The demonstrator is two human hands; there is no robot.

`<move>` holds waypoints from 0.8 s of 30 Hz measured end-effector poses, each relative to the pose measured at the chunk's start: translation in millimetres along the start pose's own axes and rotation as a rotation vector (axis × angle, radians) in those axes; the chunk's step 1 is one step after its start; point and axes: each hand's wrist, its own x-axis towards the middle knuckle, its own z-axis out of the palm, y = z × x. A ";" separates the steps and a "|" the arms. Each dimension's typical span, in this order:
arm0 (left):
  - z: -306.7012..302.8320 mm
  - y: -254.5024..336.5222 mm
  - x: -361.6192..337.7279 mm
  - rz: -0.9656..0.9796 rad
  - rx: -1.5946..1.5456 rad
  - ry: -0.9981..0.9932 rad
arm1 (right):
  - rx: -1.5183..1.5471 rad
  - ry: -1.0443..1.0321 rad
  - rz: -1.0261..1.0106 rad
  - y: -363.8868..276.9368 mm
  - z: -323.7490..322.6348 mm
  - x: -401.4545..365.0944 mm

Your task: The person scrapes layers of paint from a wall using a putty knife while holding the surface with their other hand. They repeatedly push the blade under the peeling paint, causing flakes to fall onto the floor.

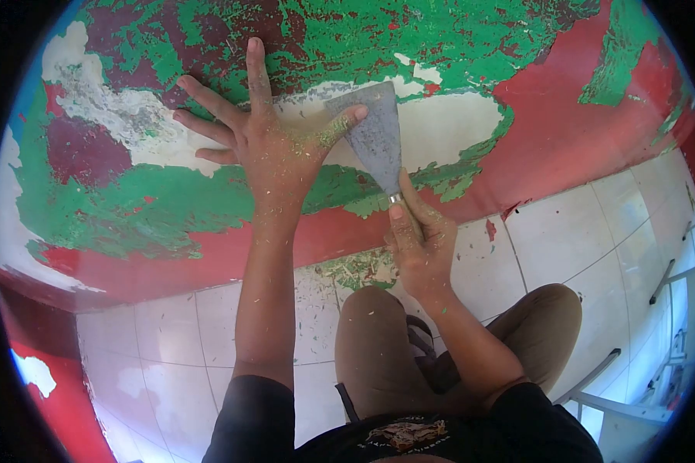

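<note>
My right hand (425,243) is wrapped round the handle of a paint scraper (378,135), whose wide grey blade points up against the wall (540,131). My left hand (274,143) lies spread on the wall, dusted with green flakes. Its thumb rests on the left side of the blade, while the other fingers stretch up and to the left. Around the blade the green paint (455,46) is patchy, with red paint and a bare whitish area (459,127) showing. Most of the handle is hidden in my right hand.
Green paint chips (359,270) lie on the white tiled floor (177,324) at the wall's foot. My bent knees (371,316) are close below the wall. On the right stands a metal frame (618,405) with dark feet. A red wall (46,370) is at the lower left.
</note>
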 end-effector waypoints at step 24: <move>0.4 6.2 0.2 -0.029 0.074 -0.001 | -0.007 -0.029 -0.097 9.8 -18.2 15.1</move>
